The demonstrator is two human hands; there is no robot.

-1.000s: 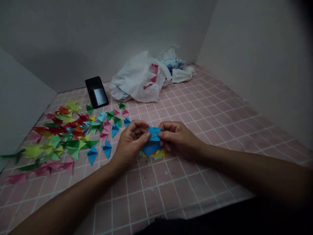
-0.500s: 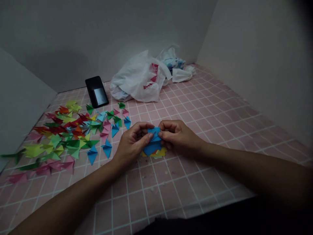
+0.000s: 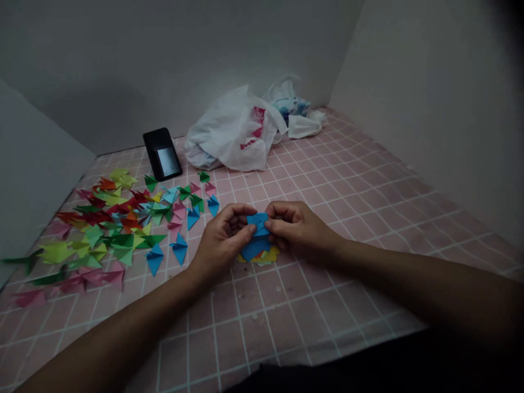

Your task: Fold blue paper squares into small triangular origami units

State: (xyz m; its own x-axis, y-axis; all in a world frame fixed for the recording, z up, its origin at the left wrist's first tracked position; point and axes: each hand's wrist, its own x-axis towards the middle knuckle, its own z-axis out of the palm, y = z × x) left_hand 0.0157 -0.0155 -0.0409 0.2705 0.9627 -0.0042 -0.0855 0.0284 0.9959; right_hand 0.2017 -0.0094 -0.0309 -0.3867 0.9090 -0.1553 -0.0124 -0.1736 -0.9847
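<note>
My left hand [image 3: 223,236] and my right hand [image 3: 295,225] meet at the middle of the pink checked surface [image 3: 327,191], both pinching a small folded blue paper [image 3: 257,222] between thumbs and fingertips. Just below the hands lies a small stack of paper squares [image 3: 257,251], blue on top with yellow edges showing. To the left spreads a pile of folded paper pieces [image 3: 118,224] in green, red, pink, yellow and blue.
A black phone [image 3: 162,153] leans against the back wall. White plastic bags [image 3: 235,131] and a blue-patterned packet [image 3: 291,105] sit at the back. Grey walls close in on the left, back and right.
The hands have drawn slightly closer together and the blue paper looks folded smaller and lower than one second ago.
</note>
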